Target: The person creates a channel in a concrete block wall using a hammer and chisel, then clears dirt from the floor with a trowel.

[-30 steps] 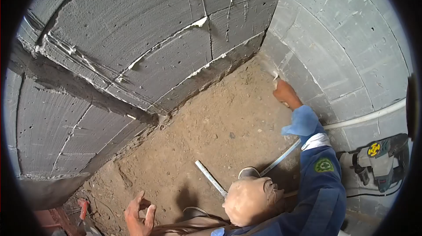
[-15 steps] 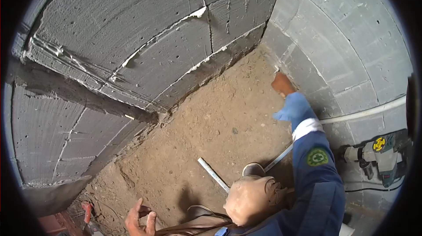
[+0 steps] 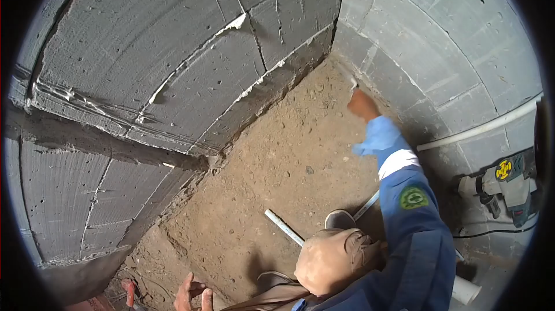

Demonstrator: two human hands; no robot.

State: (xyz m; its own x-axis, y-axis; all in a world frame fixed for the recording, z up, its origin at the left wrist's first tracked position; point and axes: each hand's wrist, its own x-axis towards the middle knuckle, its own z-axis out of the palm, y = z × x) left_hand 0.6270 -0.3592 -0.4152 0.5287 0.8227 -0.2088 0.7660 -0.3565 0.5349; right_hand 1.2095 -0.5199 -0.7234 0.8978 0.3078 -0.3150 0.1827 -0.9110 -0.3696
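My right hand (image 3: 363,104) reaches out in a blue sleeve to the foot of the grey block wall (image 3: 428,50) on the right. Its fingers are closed on a small white piece (image 3: 353,84) that touches the wall just above the dirt floor (image 3: 289,149). My left hand (image 3: 193,296) is at the bottom edge, partly cut off, fingers apart and holding nothing, just above the dirt. My bent knee (image 3: 332,259) in tan trousers lies between the two hands.
A short white pipe (image 3: 283,227) and a thin metal strip (image 3: 367,205) lie on the dirt by my shoe (image 3: 340,218). A rotary hammer (image 3: 509,183) and a long white pipe (image 3: 480,129) sit against the right wall. A red-handled tool (image 3: 128,292) lies bottom left. A cut groove (image 3: 104,149) runs across the left wall.
My right hand has moved farther along the foot of the right wall with the white piece. My left hand has dropped toward the bottom edge. The view has shifted slightly.
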